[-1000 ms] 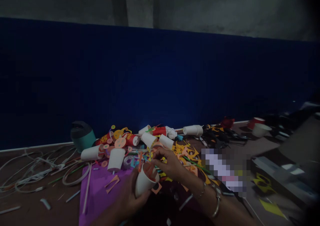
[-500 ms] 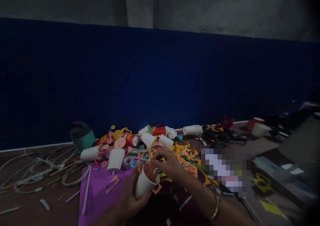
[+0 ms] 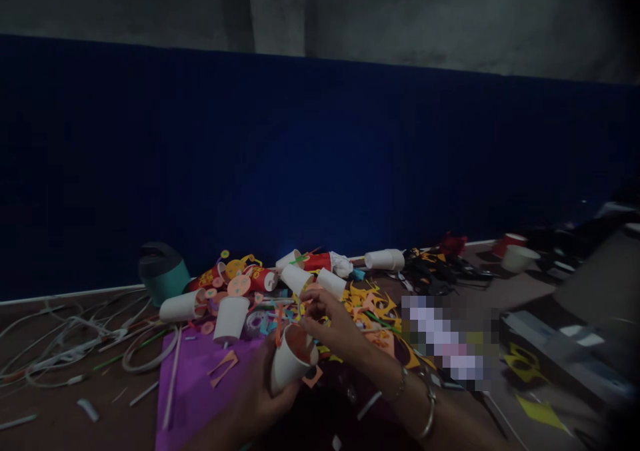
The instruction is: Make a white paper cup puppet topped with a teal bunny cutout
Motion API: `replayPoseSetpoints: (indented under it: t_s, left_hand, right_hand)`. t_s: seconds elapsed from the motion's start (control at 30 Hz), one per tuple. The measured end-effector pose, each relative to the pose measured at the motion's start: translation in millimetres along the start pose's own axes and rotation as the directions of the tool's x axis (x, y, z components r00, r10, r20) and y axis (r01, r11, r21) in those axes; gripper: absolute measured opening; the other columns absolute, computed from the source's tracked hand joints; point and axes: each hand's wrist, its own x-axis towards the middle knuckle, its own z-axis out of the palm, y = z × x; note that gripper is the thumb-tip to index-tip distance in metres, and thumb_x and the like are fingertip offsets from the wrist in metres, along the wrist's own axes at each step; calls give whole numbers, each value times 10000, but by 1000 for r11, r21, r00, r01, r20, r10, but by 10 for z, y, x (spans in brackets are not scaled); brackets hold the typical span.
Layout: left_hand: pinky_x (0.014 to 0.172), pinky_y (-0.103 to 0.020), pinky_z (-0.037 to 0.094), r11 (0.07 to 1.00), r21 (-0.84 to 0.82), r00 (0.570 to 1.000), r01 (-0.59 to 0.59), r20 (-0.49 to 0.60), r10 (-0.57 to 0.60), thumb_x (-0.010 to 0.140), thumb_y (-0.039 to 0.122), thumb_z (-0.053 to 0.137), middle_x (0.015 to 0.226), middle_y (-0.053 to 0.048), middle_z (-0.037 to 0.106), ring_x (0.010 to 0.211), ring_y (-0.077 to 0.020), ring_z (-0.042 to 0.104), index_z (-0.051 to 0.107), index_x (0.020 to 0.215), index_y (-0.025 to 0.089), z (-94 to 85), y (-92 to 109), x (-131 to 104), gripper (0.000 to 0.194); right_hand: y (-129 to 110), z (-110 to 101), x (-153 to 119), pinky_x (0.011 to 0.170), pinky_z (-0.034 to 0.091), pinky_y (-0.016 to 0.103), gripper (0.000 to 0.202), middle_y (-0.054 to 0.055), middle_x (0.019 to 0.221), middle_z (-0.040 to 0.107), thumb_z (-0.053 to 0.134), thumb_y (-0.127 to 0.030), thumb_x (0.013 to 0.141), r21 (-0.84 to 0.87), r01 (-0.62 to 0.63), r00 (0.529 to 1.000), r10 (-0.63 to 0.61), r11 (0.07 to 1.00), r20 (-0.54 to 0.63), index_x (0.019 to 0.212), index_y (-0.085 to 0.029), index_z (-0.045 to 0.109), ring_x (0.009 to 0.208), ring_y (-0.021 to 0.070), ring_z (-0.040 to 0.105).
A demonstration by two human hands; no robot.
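My left hand [image 3: 263, 391] is wrapped round a white paper cup [image 3: 290, 364], tilted with its mouth toward the upper right. An orange strip [image 3: 279, 324] stands up at the cup's rim, and orange shows inside the mouth. My right hand [image 3: 327, 321], with bracelets at the wrist, hovers at the cup's far right rim. Its fingers are curled together; whatever they may hold is too small to make out. Under my left arm lies a purple sheet [image 3: 193, 378], with a bent orange paper piece [image 3: 223, 368] on it.
Behind my hands lie white cups [image 3: 231, 318], red cups [image 3: 263, 278] and yellow paper scraps [image 3: 373, 301]. A teal container [image 3: 164, 274] and tangled white cables [image 3: 65, 344] are at left. Black items [image 3: 437, 274] and a yellow cutout [image 3: 525, 364] are at right, before a blue wall panel [image 3: 320, 151].
My right hand's fingers have risen slightly and drawn a little away from the cup's mouth. My left hand keeps its hold on the cup, almost unmoved.
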Motion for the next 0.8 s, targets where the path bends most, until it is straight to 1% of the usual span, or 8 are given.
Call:
replayPoseSetpoints:
  t_s: [0.07,0.13,0.23,0.33,0.4,0.57,0.67,0.8]
  left_hand:
    - [882,-361,510,1000,-2,1000,-14,-14,14,704,231,636,1200,-92,607,1063,-278,596,393,1277,213,-2,28,14,622]
    - [870,-366,516,1000,-12,1000,-16,-4,16,700,217,630,1177,-94,616,1038,-276,607,388,1285,210,-9,72,31,633]
    - [874,-385,511,1000,-10,1000,-20,-1,20,705,215,619,1156,-107,612,1029,-276,606,360,1311,186,-24,154,54,660]
    - [884,-398,501,998,22,998,-56,-36,56,711,232,619,1163,-99,603,1037,-279,599,372,1317,196,-37,216,71,655]
    - [900,-402,488,994,60,995,-88,-38,90,711,233,631,1192,-94,590,1059,-283,586,381,1318,216,-42,234,80,657]
    - [925,-416,469,975,138,983,-174,-30,180,729,199,625,1262,-104,529,1119,-283,544,341,1339,237,-57,217,100,674]
    - [922,-420,467,948,234,976,-215,15,218,749,225,630,1272,-112,517,1141,-291,525,356,1329,241,-79,181,94,641]
    - [935,-456,457,909,341,970,-242,51,239,753,279,644,1280,-131,498,1163,-318,502,343,1341,243,-102,118,60,662]
  right_hand:
    - [-6,0,-3,672,451,258,270,2,845,569,610,-180,757,-35,14,1000,-14,999,-2,1026,-198,581,756,141,558]
    - [-20,-2,-7,659,446,256,231,3,829,574,613,-202,765,-67,24,1000,-24,997,1,996,-195,602,738,140,549]
    - [-49,-4,-14,627,437,249,168,-2,783,585,608,-212,773,-98,12,1000,-11,995,9,938,-191,625,694,134,538]
    - [-68,-3,-19,609,428,246,98,-11,729,588,600,-209,776,-115,-7,1000,9,993,16,861,-189,642,658,131,535]
    - [-71,-1,-22,584,420,242,85,-16,694,580,593,-217,781,-99,-21,999,24,995,27,845,-188,642,631,128,530]
    - [-64,12,-37,500,369,213,125,-42,625,535,596,-220,781,-43,-75,996,77,996,48,900,-188,620,538,104,482]
    - [-74,21,-50,478,348,204,132,-54,594,516,584,-202,784,-6,-104,993,104,995,49,913,-190,606,509,95,474]
    - [-97,25,-49,492,360,206,149,-48,616,531,565,-180,777,47,-114,992,111,992,59,924,-189,589,528,96,486]
